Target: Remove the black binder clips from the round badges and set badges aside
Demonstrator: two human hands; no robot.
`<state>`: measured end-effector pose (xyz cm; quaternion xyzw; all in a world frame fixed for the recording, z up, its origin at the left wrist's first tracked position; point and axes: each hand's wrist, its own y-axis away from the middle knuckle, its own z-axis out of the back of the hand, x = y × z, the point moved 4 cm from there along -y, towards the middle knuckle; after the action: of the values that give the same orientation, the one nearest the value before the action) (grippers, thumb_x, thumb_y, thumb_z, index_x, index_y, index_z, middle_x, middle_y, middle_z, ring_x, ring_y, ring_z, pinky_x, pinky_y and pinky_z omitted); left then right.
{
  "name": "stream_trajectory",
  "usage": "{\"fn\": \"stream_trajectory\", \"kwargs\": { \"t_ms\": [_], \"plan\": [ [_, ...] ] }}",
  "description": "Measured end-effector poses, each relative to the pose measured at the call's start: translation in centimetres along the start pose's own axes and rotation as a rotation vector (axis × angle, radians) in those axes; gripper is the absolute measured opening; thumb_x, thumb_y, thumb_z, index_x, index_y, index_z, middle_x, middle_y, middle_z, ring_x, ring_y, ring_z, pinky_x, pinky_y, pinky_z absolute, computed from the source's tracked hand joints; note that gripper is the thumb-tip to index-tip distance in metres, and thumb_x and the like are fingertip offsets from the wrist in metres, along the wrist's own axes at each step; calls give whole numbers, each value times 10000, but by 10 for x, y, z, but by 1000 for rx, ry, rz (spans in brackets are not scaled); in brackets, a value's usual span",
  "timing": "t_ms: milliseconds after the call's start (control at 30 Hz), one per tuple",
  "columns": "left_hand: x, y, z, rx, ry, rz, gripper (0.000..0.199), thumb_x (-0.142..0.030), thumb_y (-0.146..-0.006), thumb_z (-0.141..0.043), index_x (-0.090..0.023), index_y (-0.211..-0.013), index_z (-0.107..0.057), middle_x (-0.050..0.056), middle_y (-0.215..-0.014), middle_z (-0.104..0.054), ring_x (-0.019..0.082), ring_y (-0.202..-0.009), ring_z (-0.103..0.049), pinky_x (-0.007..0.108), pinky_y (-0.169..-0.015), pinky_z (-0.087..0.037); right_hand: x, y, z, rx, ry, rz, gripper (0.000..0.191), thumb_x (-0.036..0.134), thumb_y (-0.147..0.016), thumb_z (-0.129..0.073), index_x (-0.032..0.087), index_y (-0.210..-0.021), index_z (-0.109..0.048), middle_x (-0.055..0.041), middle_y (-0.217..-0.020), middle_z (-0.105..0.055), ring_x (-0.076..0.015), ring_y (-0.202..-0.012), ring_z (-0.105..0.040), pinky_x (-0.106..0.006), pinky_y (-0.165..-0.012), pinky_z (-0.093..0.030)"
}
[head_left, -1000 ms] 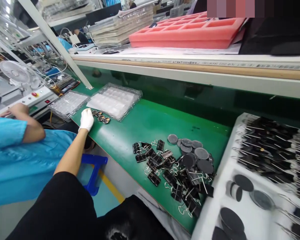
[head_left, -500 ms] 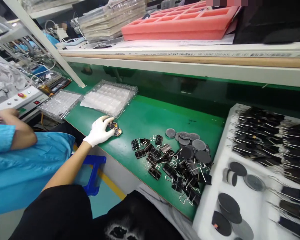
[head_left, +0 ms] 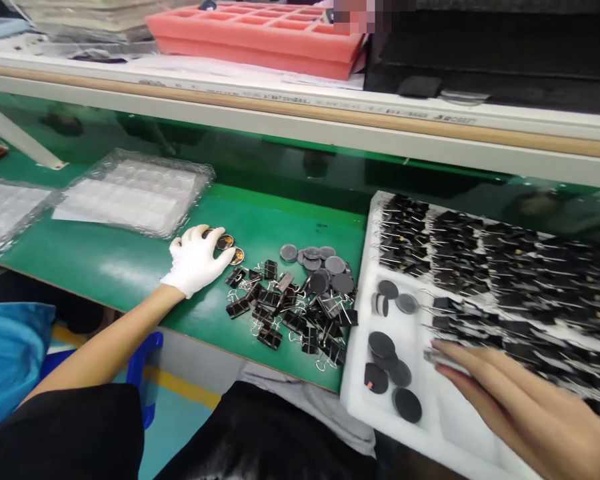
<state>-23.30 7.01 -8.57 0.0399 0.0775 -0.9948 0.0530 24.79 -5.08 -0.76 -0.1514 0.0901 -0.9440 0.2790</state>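
My left hand (head_left: 196, 260), in a white glove, rests on the green table with its fingers spread over several small round parts (head_left: 225, 242) that have gold-coloured centres. At the lower right, my bare right hand (head_left: 525, 400) pinches a small silvery item (head_left: 445, 361), partly blurred, above the white foam tray (head_left: 353, 380). Black binder clips (head_left: 269, 336) lie in a loose heap on the table. Behind them is a cluster of grey discs (head_left: 335, 265). More dark discs (head_left: 407, 405) lie in the tray's left compartment, and rows of clips (head_left: 460, 253) fill its far part.
Clear plastic trays (head_left: 130, 193) lie at the table's left. Above the table runs a shelf (head_left: 280, 127) bearing a pink foam tray (head_left: 260, 40) and a black case (head_left: 500, 60). A person's blue sleeve (head_left: 10, 347) shows at lower left.
The view has swung right. My right hand has come into view over the foam tray, holding something. My left hand is still at the round parts, more of which now show.
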Motion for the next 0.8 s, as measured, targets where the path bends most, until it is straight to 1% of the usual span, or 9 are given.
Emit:
{"fn": "stream_trajectory", "kwargs": {
  "t_ms": [67, 133, 233, 333, 433, 533, 633, 733, 800],
  "plan": [
    [-11, -11, 0, 7, 16, 9, 615, -658, -964, -444, -291, -1430, -606, 182, -1514, -515, 419, -1422, -432, 642, -1131, -324, 5, -45, 10, -17, -22, 14, 413, 341, -1026, -559, 475, -1416, -578, -36, -969, -786, -254, -735, -764, -391, -593, -600],
    [-22, -20, 1, 17, 21, 10, 630, -676, -964, -418, -293, -1424, -613, 201, -1496, -519, 453, -1407, -433, 676, -1095, -348, 11, -95, 10, -3, -110, 19, 247, 330, -1038, -565, 345, -1248, -694, -47, -978, -788, -225, -756, -753, -360, -671, -586],
    [-32, -31, 2, 84, 1, 15, 674, -714, -946, -409, -299, -1439, -606, 234, -1466, -529, 515, -1354, -454, 713, -998, -401, 15, -164, -17, 132, -243, -21, 227, 350, -1034, -595, 239, -1162, -747, -49, -946, -786, -210, -810, -732, -338, -765, -539],
    [-31, -44, 4, 138, -45, -69, 733, -740, -936, -408, -294, -1500, -553, 248, -1496, -521, 541, -1355, -459, 747, -1005, -372, 19, -207, -56, 206, -290, 39, 190, 258, -1023, -624, 166, -1146, -737, -82, -1022, -776, -215, -928, -701, -321, -818, -478],
    [-30, -54, 7, 100, -52, -395, 800, -738, -915, -478, -279, -1569, -475, 206, -1565, -508, 497, -1434, -426, 728, -1150, -246, 25, -219, -88, 304, -272, 108, 170, 229, -1033, -609, 147, -1121, -729, -103, -1039, -763, -225, -956, -663, -322, -803, -420],
    [-31, -59, 6, 124, -36, -673, 673, -711, -917, -536, -331, -1471, -592, 120, -1456, -641, 403, -1381, -514, 650, -1222, -172, 26, -216, -101, 338, -227, 102, 167, 271, -1032, -617, 176, -1056, -752, -99, -1036, -763, -265, -1026, -633, -364, -848, -369],
    [-38, -72, 4, 123, -41, -702, 522, -683, -947, -538, -354, -1320, -702, 80, -1282, -740, 346, -1268, -590, 617, -1215, -172, 22, -218, -102, 367, -268, 42, 157, 303, -1008, -648, 218, -1037, -776, -73, -1050, -776, -283, -1073, -633, -405, -913, -354],
    [-57, -84, 3, 119, -54, -774, 621, -685, -917, -594, -355, -1443, -619, 90, -1384, -689, 361, -1292, -562, 615, -1181, -209, 19, -232, -97, 391, -370, 19, 149, 312, -977, -671, 233, -1025, -789, -45, -1050, -793, -254, -1033, -668, -397, -929, -394],
    [-74, -89, 3, 149, -65, -841, 644, -673, -916, -607, -365, -1481, -582, 85, -1443, -647, 361, -1299, -548, 597, -1150, -250, 17, -248, -97, 394, -438, -26, 154, 304, -960, -675, 222, -1004, -798, -38, -1016, -799, -225, -958, -690, -354, -868, -442]
  ]
}}
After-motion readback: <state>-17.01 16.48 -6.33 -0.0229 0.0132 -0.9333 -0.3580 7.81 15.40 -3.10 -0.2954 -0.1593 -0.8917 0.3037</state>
